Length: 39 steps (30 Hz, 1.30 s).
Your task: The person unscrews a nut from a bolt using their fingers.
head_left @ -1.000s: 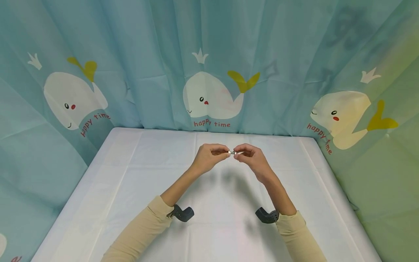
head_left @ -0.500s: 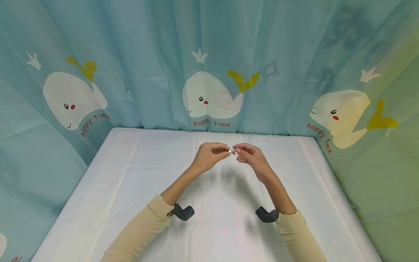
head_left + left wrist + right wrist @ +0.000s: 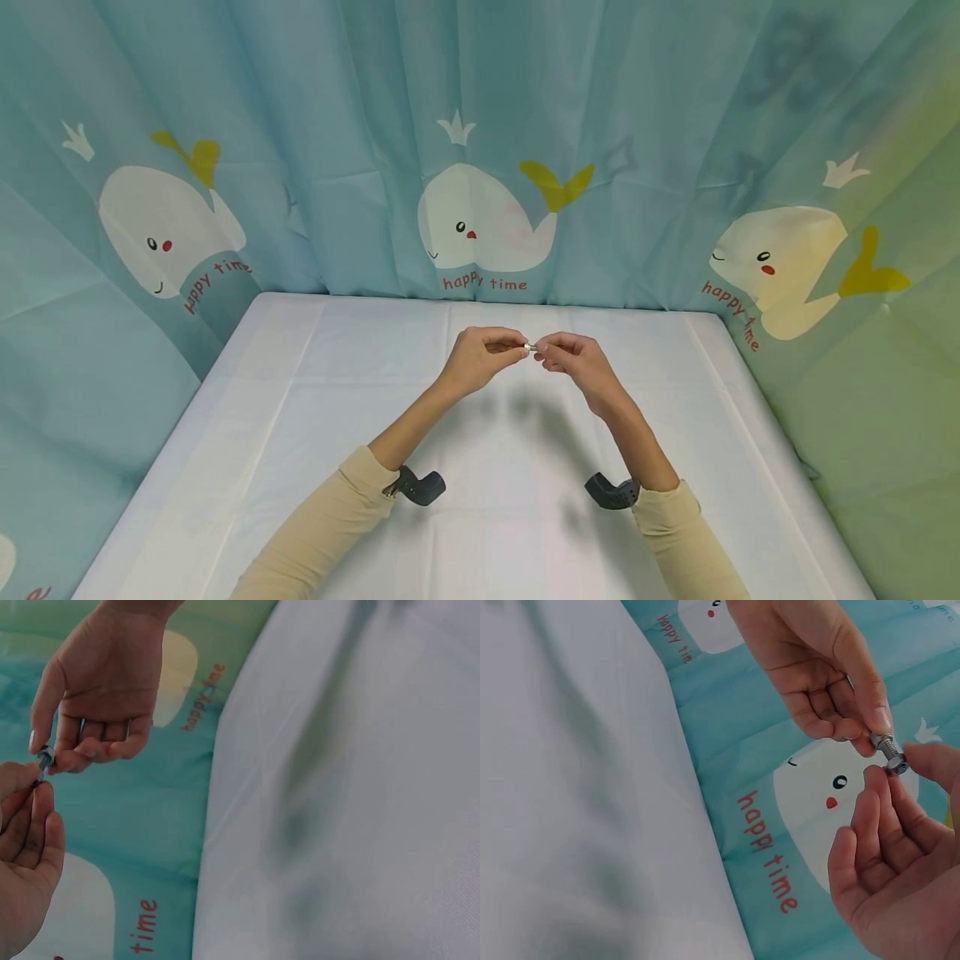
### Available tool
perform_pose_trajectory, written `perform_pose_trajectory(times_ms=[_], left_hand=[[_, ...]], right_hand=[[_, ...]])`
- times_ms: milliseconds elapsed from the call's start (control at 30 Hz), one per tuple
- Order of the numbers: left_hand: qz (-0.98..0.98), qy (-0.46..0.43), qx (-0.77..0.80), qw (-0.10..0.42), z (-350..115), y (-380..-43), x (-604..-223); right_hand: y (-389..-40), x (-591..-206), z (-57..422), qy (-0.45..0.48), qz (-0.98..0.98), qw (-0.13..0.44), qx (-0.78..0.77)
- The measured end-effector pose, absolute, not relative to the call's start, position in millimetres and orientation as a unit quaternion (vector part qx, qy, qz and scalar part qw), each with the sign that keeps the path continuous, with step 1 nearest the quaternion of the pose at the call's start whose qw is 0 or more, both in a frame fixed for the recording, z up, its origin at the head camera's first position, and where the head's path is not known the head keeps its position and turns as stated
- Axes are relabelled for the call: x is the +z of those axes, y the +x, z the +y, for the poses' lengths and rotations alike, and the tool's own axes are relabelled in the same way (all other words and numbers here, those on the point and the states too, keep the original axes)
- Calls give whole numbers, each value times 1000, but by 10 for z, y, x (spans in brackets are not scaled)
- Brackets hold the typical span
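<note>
A small silver bolt [image 3: 888, 745] spans the gap between the two hands, above the far part of the table. Its thread shows in the right wrist view. My left hand [image 3: 472, 360] pinches one end between thumb and fingertips, which partly cover that end. On the other end sits a hexagonal piece that looks like a nut [image 3: 898, 765]; whether it is a nut or the bolt's head is hard to tell. My right hand [image 3: 583, 367] holds that piece with thumb and index finger. The other fingers of the right hand [image 3: 112, 682] are loosely curled.
A white cloth covers the table [image 3: 480, 533], with the hands' shadows on it. A blue-green curtain [image 3: 360, 150] printed with whales hangs along the back and sides. Each forearm carries a dark wrist-camera mount [image 3: 422, 488] near the cuff.
My right thumb and fingers have shifted around the hexagonal end, moving slightly outward and then back in. The left hand has kept its pinch, almost still.
</note>
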<state>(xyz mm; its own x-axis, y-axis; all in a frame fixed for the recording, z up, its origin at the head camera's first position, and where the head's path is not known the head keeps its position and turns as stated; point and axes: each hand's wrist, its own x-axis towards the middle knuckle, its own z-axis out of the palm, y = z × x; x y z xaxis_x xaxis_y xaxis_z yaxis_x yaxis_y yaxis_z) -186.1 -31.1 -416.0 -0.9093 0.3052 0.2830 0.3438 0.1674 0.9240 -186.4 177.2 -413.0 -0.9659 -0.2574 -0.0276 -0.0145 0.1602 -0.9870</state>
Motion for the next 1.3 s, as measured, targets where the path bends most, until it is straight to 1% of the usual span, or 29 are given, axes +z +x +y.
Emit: perform_pose_trajectory(times_ms=[200, 433, 533, 867, 1000, 1300], left_hand=[[-767, -203, -609, 11, -325, -1849, -4150], [-763, -201, -615, 11, -327, -1849, -4158], [-763, -201, -614, 13, -324, -1854, -4161], [-763, -205, -613, 18, -320, -1859, -4156], [-762, -207, -614, 19, -323, -1856, -4155], [-758, -208, -618, 13, -344, -1850, -4160]], right_hand=[[-1846, -4129, 1782, -130, 740, 85, -655], [-1849, -4132, 1772, -147, 738, 75, -655], [-1852, -4128, 1768, -142, 738, 78, -655], [-1879, -4115, 1751, -72, 729, 117, -671], [-1875, -4124, 1748, -75, 727, 106, -674], [-1866, -4142, 1770, -126, 719, 90, -677]])
